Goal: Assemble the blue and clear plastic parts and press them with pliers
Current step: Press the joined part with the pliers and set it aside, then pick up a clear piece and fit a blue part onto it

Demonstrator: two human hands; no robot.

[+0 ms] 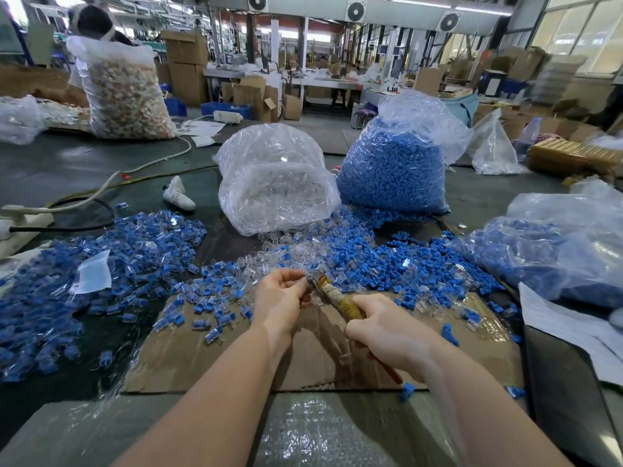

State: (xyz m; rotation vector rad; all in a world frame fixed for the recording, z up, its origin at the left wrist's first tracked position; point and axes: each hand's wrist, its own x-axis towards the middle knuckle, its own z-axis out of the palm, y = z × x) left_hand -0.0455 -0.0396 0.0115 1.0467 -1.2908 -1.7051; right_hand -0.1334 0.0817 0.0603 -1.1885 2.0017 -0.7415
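Note:
My right hand (384,332) grips the yellow and red handles of the pliers (337,298), whose jaws point up and left. My left hand (281,294) has its fingers curled round a small part at the plier jaws; the part itself is mostly hidden by the fingers. Loose blue parts (387,261) and clear parts (296,251) lie mixed just beyond my hands. A heap of assembled blue and clear pieces (101,264) spreads over the left side. One clear piece (345,358) lies on the cardboard under my right wrist.
A bag of clear parts (273,183) and a bag of blue parts (394,170) stand behind the piles. Another blue-filled bag (556,251) lies at the right. Brown cardboard (202,358) covers the work surface. White paper (573,328) lies at right, cables (84,200) at left.

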